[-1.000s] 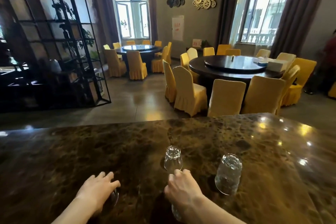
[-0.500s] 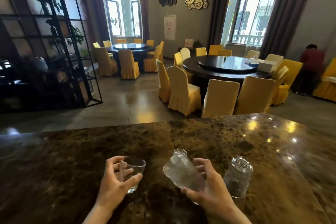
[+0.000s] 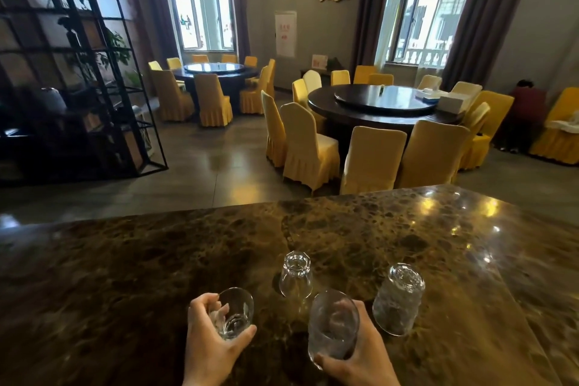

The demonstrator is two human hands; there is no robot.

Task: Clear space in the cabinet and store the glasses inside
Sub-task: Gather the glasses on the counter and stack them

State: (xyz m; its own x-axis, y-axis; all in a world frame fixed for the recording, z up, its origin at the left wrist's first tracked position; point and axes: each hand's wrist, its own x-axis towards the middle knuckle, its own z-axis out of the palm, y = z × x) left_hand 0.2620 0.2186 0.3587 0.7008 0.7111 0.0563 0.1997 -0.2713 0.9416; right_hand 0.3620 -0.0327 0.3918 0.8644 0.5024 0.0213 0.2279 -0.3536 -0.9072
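Both hands are loaded: the left hand [image 3: 216, 341] has its fingers [image 3: 205, 302] wrapped round a small clear glass [image 3: 235, 312], mouth up, at seven o'clock, while the right hand [image 3: 357, 363] grips a taller glass [image 3: 332, 324] at five o'clock, both apparently just clear of the marble tabletop [image 3: 125, 260]. Two more glasses wait upside down: one [image 3: 295, 274] at the centre, one [image 3: 398, 299] toward three o'clock. No cabinet is in sight, so storing looks barely begun. I'd say four glasses are left to put away, and clearing space can't be judged.
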